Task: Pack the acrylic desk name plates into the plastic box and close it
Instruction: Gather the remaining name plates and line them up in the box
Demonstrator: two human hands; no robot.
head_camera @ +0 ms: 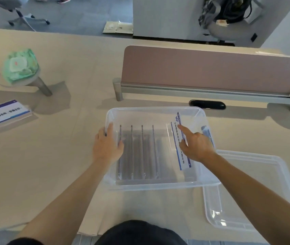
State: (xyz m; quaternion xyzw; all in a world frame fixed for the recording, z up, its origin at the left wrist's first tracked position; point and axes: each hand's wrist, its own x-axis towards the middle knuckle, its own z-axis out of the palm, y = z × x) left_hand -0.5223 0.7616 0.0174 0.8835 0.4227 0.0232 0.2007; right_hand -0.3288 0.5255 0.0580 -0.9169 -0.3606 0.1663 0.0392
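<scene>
A clear plastic box stands on the desk in front of me. Several acrylic name plates stand on edge in a row inside it. My left hand grips the box's left wall, thumb inside. My right hand holds a name plate with a white and blue printed card tilted over the right part of the box, index finger stretched along it. The clear lid lies flat on the desk to the right, partly under the box. One more name plate sits at the far left.
A pink desk divider on a metal rail runs behind the box, with a black cable slot just beyond it. A green wet-wipe pack rests on a small stand at the left. Chairs and a bag are on the floor beyond.
</scene>
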